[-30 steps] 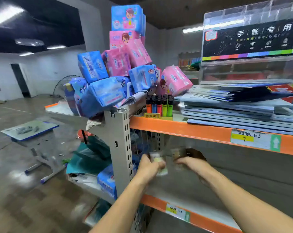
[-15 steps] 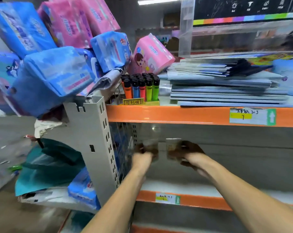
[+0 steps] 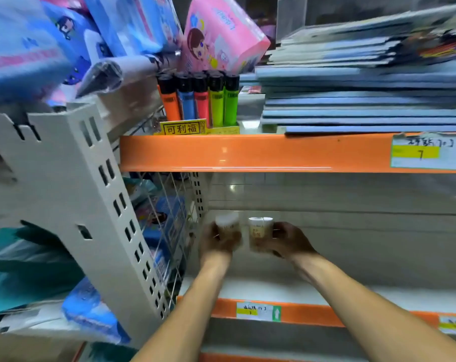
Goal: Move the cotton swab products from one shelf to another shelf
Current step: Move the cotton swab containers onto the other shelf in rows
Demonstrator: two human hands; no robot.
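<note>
Two small clear cotton swab tubs are in hand inside the lower shelf bay: the left hand [image 3: 217, 240] is curled round the left tub [image 3: 227, 226], and the right hand [image 3: 287, 240] is wrapped round the right tub [image 3: 259, 232]. Both tubs sit upright, just beside each other, near the back left corner of the white shelf board [image 3: 339, 270]. I cannot tell whether their bases rest on the board or hang just above it; the frame is soft there.

Risks, as I judge them. Releasing before the bases are seated would tip a tub. The tubs are close enough that one could knock the other as the fingers withdraw. The left knuckles are near the wire mesh side panel [image 3: 169, 218], which could catch them on the way out.

Clearances. The orange beam [image 3: 248, 152] overhead bounds the opening, so I would back the wrists out low. The lower orange shelf lip [image 3: 313, 313] lies beneath the forearms. To the right the board offers open room. Lighters [image 3: 198, 100] and stacked notebooks [image 3: 365, 100] on the upper shelf are well apart.
</note>
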